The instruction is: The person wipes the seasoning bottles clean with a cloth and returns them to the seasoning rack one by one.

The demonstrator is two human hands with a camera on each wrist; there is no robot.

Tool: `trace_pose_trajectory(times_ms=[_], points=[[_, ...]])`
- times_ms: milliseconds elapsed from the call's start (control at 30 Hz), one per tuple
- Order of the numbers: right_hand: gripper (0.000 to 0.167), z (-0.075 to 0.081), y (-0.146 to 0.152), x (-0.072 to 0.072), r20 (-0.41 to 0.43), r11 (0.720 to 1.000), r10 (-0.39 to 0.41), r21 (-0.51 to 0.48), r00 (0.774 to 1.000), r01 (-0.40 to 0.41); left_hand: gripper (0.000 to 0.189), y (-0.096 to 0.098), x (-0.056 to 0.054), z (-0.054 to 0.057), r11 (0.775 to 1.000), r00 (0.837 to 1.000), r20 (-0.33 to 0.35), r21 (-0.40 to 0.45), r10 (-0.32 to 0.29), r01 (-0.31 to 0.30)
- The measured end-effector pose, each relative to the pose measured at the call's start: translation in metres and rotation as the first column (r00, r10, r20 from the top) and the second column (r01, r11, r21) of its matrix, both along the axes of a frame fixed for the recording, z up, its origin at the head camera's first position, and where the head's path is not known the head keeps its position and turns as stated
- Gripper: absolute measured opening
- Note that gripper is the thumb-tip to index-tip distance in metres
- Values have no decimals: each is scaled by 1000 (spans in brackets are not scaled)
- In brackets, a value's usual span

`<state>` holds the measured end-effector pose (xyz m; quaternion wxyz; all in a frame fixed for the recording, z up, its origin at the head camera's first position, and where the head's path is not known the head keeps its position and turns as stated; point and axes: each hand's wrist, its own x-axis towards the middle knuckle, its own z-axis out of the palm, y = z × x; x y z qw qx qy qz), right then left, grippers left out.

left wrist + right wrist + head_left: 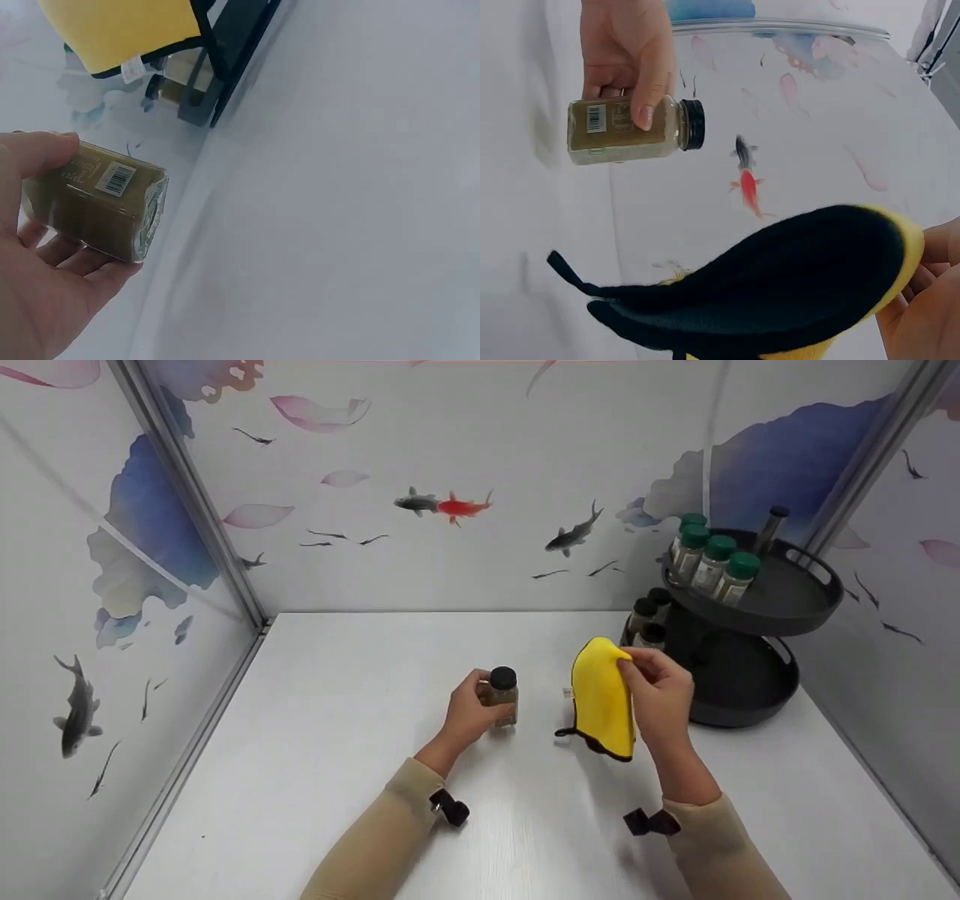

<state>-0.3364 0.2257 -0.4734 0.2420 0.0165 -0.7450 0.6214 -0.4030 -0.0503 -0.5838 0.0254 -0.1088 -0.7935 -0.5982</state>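
Observation:
My left hand [469, 709] grips a glass spice jar [505, 701] with a black cap, the thumb across its front. In the left wrist view the jar [105, 199] shows brownish contents and a barcode label. My right hand [661, 690] pinches a yellow cloth [602, 697] by its upper edge, so it hangs folded over to the right of the jar. Seen in the right wrist view, the cloth [780, 285] has a black inner side and a black hanging loop. Jar and cloth are apart.
A two-tier black rack [750, 615] stands at the back right of the white table [360, 697]. Several green-capped jars [709, 559] and a dark-capped container [771, 531] sit on its upper tier. Black-capped jars [645, 619] stand on the lower tier, partly behind the cloth.

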Motion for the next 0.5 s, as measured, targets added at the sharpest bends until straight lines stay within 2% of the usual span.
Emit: trace_pose_trajectory(times_ms=[167,367,500], points=[[22,1,4,0,3,998,23,-53,1000,-23,51,0,-1,-4,998,1000,-17,-65,-1,0],[21,2,3,1,-22,998,32,-61,999,-33,55,-2,-3,-9,995,1000,-21,-100,-18,16],[21,3,4,1,-26,998,27,-62,999,-28,65,-6,-7,-12,993,998,-5,-101,-61,61]])
